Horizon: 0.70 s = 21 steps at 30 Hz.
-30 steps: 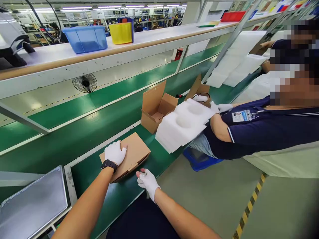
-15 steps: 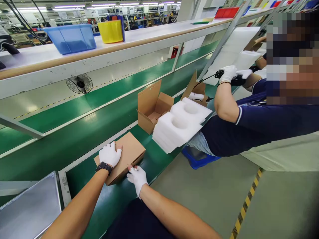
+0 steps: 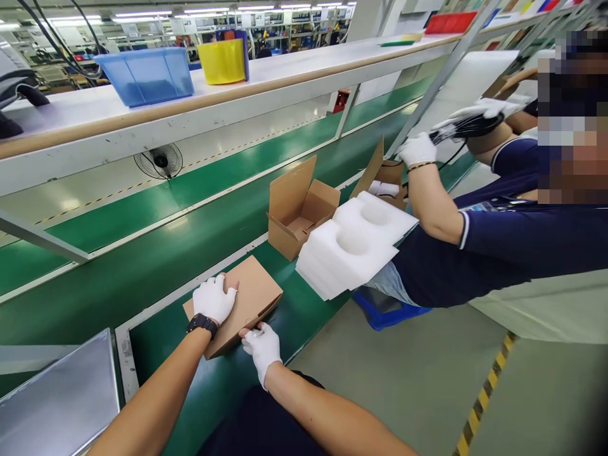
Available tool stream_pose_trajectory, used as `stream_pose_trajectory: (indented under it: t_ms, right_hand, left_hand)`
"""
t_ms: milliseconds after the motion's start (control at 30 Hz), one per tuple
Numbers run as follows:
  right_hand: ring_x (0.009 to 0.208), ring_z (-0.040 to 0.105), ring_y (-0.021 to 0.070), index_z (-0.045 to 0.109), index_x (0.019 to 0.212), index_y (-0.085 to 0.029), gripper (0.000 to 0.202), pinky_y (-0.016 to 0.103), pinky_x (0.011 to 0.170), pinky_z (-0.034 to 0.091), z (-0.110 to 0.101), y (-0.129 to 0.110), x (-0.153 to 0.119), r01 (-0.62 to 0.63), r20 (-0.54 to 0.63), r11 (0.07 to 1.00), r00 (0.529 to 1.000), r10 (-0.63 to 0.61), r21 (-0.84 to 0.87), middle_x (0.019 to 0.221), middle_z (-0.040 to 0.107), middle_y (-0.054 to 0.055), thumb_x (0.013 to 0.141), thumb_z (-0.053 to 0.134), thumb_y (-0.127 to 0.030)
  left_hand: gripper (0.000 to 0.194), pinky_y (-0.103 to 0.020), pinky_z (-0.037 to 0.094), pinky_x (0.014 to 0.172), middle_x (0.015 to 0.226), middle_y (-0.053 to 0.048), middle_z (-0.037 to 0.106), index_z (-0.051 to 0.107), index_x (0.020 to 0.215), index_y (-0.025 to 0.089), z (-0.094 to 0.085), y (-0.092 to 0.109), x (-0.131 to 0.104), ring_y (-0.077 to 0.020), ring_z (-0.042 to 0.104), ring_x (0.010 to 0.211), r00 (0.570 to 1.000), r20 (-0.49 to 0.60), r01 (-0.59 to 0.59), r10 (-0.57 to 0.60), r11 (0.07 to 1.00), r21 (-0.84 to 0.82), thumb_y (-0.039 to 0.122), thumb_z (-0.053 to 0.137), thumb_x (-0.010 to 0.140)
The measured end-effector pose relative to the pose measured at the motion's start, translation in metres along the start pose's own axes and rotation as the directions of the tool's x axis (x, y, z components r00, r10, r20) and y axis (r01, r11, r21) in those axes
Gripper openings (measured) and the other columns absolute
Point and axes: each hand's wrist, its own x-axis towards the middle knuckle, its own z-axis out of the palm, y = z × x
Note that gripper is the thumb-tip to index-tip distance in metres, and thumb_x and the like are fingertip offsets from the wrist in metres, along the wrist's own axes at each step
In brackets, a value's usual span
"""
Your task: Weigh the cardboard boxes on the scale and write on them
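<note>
Ahead of you an open carton (image 3: 299,212) stands on the green belt (image 3: 156,253), flaps up, touching a stack of white foam trays (image 3: 354,247) just to its right. Beyond the foam a second open carton (image 3: 384,174) leans with white pieces inside. A co-worker (image 3: 513,247) in a dark polo sits to your right, gloved hands raised around a black cable (image 3: 468,126). A blue crate (image 3: 389,310) sits on the floor under the foam. On the shelf above you see a blue bin (image 3: 147,76) and, near it, a yellow bin (image 3: 222,61). A small fan (image 3: 158,161) hangs below the shelf. A grey metal plate (image 3: 57,399) lies at your lower left.
</note>
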Motion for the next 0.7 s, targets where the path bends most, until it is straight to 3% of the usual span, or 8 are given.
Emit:
stream_pose_trajectory:
  t_ms: [133, 267, 367, 433, 533, 700]
  right_hand:
    - [0.049, 0.048, 0.0100, 0.048, 0.089, -0.018, 0.056, 0.022, 0.045, 0.038, -0.007, -0.003, 0.004, 0.036, 0.082, 0.991, 0.996, -0.025, -0.132, 0.062, 0.056, -0.003, 0.049, 0.081, -0.039]
    - [0.050, 0.049, 0.0123, 0.052, 0.086, -0.017, 0.052, 0.024, 0.044, 0.037, -0.038, -0.017, 0.009, 0.137, 0.110, 0.956, 0.988, -0.111, -0.259, 0.065, 0.059, 0.001, 0.054, 0.077, -0.050]
    - [0.060, 0.053, 0.0152, 0.054, 0.084, -0.017, 0.046, 0.028, 0.055, 0.044, -0.062, -0.040, 0.017, 0.287, 0.046, 0.913, 0.957, -0.286, -0.289, 0.071, 0.060, 0.003, 0.066, 0.069, -0.057]
    - [0.077, 0.057, 0.0194, 0.055, 0.093, -0.018, 0.045, 0.034, 0.072, 0.048, -0.069, -0.059, 0.025, 0.393, -0.022, 0.861, 0.907, -0.421, -0.322, 0.083, 0.062, 0.005, 0.073, 0.065, -0.057]
    - [0.094, 0.057, 0.0225, 0.055, 0.103, -0.019, 0.045, 0.036, 0.087, 0.044, -0.064, -0.083, 0.038, 0.485, -0.038, 0.803, 0.848, -0.529, -0.346, 0.098, 0.062, 0.007, 0.079, 0.060, -0.056]
    - [0.080, 0.057, 0.0196, 0.054, 0.096, -0.021, 0.035, 0.032, 0.077, 0.044, -0.050, -0.093, 0.043, 0.532, 0.065, 0.722, 0.822, -0.566, -0.443, 0.087, 0.063, 0.003, 0.089, 0.048, -0.054]
  left_hand:
    - [0.065, -0.045, 0.047, 0.075, 0.105, -0.013, 0.067, 0.056, 0.125, 0.017, -0.002, -0.002, 0.007, -0.0340, 0.061, 0.094, 0.999, 0.025, -0.022, 0.022, 1.000, -0.011, 0.063, 0.023, 0.092]
    - [0.066, -0.042, 0.042, 0.096, 0.126, -0.012, 0.059, 0.052, 0.132, 0.015, -0.012, -0.004, 0.000, -0.0288, 0.054, 0.113, 0.991, -0.034, -0.131, 0.128, 0.983, -0.126, 0.063, 0.033, 0.091]
    - [0.082, -0.051, 0.021, 0.114, 0.143, -0.016, 0.044, 0.053, 0.133, 0.017, -0.022, 0.002, -0.014, -0.0337, 0.038, 0.130, 0.954, -0.009, -0.299, 0.299, 0.951, -0.084, 0.076, 0.047, 0.076]
    - [0.105, -0.063, 0.008, 0.112, 0.148, -0.020, 0.034, 0.053, 0.136, 0.020, -0.028, 0.010, -0.024, -0.0430, 0.027, 0.134, 0.933, 0.056, -0.355, 0.356, 0.935, -0.021, 0.089, 0.053, 0.057]
    - [0.126, -0.072, 0.006, 0.106, 0.149, -0.023, 0.028, 0.044, 0.143, 0.026, -0.031, 0.022, -0.032, -0.0507, 0.021, 0.133, 0.930, 0.118, -0.354, 0.347, 0.934, 0.042, 0.091, 0.062, 0.036]
    - [0.112, -0.076, 0.002, 0.103, 0.148, -0.021, 0.029, 0.044, 0.143, 0.032, -0.030, 0.023, -0.029, -0.0511, 0.018, 0.134, 0.931, 0.121, -0.358, 0.346, 0.929, 0.098, 0.089, 0.057, 0.047]
